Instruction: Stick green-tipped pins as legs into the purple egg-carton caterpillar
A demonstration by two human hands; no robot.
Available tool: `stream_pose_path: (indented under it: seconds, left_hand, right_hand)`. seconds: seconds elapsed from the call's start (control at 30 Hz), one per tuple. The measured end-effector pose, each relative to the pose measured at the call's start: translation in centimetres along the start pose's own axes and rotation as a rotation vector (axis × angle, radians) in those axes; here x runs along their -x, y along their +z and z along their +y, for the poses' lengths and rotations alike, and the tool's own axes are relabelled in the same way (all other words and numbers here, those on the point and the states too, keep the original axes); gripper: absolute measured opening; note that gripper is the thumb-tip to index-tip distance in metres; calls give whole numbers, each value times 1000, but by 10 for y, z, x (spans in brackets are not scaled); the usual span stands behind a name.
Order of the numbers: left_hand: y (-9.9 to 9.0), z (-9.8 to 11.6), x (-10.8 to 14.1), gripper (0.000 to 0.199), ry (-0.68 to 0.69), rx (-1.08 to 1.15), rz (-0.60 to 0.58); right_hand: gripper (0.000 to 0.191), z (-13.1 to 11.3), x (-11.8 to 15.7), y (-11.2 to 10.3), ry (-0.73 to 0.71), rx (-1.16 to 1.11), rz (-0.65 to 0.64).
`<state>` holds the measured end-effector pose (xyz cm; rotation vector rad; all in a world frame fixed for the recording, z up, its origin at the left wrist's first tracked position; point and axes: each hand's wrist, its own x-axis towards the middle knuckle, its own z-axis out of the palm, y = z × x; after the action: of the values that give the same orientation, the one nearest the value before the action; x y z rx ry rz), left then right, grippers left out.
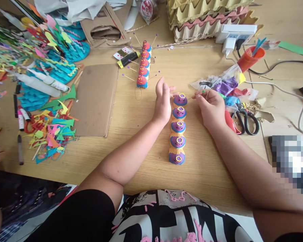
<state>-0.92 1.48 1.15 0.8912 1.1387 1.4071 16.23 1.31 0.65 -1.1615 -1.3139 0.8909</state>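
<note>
Purple carton strip (178, 127) between both hands, bare wood nearer the body

The near egg-carton strip (178, 127) has purple domes edged in blue, with yellow rings; the far strip (143, 67) is red and blue. The cup (250, 58) is orange-red.

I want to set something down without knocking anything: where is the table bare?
Bare: between the cardboard sheet and left hand; between the purple-faced strip and right forearm. Crowded: the left, with paper scraps, and around the scissors.
</note>
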Motion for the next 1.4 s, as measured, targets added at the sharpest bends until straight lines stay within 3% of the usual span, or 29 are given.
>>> stream_pose_path:
  seconds: [0.3, 0.6, 0.8, 0.93, 1.13, 1.3, 1.4]
  left_hand:
    - [-9, -20, -14, 73, 90, -96, -67]
    - [-14, -26, -17, 85, 131, -182, -124]
    - [-21, -34, -22, 61, 176, -237, -127]
    - [-26, -36, -24, 68, 214, -331, -111]
    - [-44, -23, -26, 78, 307, -528, -108]
    - [-68, 2, -30, 83, 366, -663, -237]
    - [-73, 11, -33, 84, 389, -700, -287]
  right_hand:
    - [32, 0, 0, 0, 12, -8, -10]
    - [15, 0, -1, 0, -7, 8, -25]
    - [9, 1, -2, 1, 4, -28, -27]
    - [12, 2, -2, 1, 5, -34, -31]
    - [14, 4, -3, 1, -11, -62, -40]
    - [16, 5, -3, 1, -17, -56, -46]
    - [14, 5, -3, 1, -8, -60, -38]
